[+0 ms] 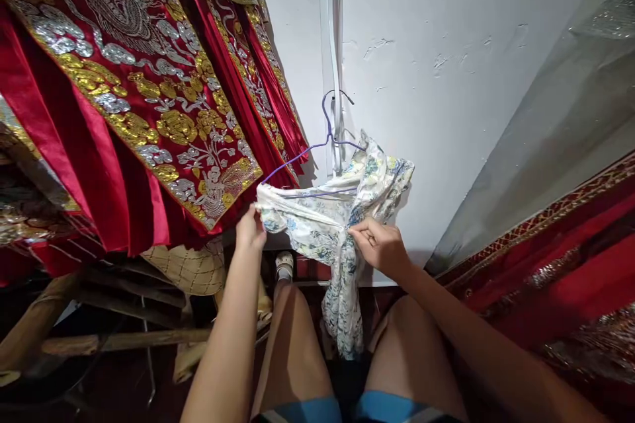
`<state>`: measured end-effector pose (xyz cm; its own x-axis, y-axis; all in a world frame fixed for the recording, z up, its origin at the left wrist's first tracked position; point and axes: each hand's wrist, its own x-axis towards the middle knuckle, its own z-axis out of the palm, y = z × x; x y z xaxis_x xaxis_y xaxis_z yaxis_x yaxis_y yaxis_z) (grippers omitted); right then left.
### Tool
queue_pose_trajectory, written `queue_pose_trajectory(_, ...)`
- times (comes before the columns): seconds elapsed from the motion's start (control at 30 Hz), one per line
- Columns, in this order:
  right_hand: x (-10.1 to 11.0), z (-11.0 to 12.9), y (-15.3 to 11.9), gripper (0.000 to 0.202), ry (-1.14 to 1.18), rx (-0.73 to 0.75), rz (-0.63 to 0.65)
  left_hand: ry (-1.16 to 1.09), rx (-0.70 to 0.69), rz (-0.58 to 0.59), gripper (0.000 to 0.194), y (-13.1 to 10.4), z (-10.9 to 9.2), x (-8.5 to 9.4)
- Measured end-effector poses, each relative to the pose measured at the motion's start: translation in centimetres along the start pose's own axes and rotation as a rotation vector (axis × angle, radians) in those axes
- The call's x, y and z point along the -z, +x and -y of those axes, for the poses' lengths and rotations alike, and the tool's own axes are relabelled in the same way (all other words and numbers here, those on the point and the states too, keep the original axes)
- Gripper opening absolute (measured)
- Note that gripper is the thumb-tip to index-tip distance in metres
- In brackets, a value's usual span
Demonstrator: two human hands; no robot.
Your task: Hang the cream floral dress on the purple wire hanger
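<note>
The left hand [251, 230] and right hand [380, 244] pinch the floral-print garment [313, 230] on the purple hanger [329, 139], apparently straightening it. Smoothing calls for gentle, even tension.

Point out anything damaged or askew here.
The white wall looks damaged: rough, peeling-looking patches break its smooth surface. The purple hanger slants, its left end lower in view, and the floral garment hangs crumpled and uneven.
</note>
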<state>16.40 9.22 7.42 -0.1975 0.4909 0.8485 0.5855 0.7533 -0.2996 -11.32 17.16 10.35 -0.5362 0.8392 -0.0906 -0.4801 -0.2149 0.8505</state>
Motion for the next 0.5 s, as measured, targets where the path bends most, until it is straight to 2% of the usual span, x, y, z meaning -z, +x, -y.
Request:
queue_pose_trajectory(0.1, 0.0, 1.1, -1.9, 0.017, 0.114, -0.249, 0.008, -0.008, 0.123, -0.02, 0.031, -2.5, 3.2, 1.8)
queue_pose_trajectory(0.23, -0.1, 3.0, -5.2, 0.021, 0.319, -0.552, -0.183, -0.033, 0.186, 0.032, 0.019, -6.1, 6.0, 3.1)
queue_pose_trajectory(0.33, -0.2, 3.9, -7.8, 0.026, 0.427, -0.734, -0.265, -0.058, 0.179, 0.132, 0.016, -8.4, 5.8, 2.6)
queue_pose_trajectory(0.43, -0.1, 4.2, -9.1, 0.032, 0.474, -0.836, -0.186, -0.089, 0.105, 0.325, 0.03, -10.4, 4.1, 1.4)
queue_pose_trajectory(0.5, 0.1, 4.1, -8.8, 0.036, 0.478, -0.825, -0.11, -0.079, 0.03, 0.505, 0.035, -11.9, 2.8, 0.6)
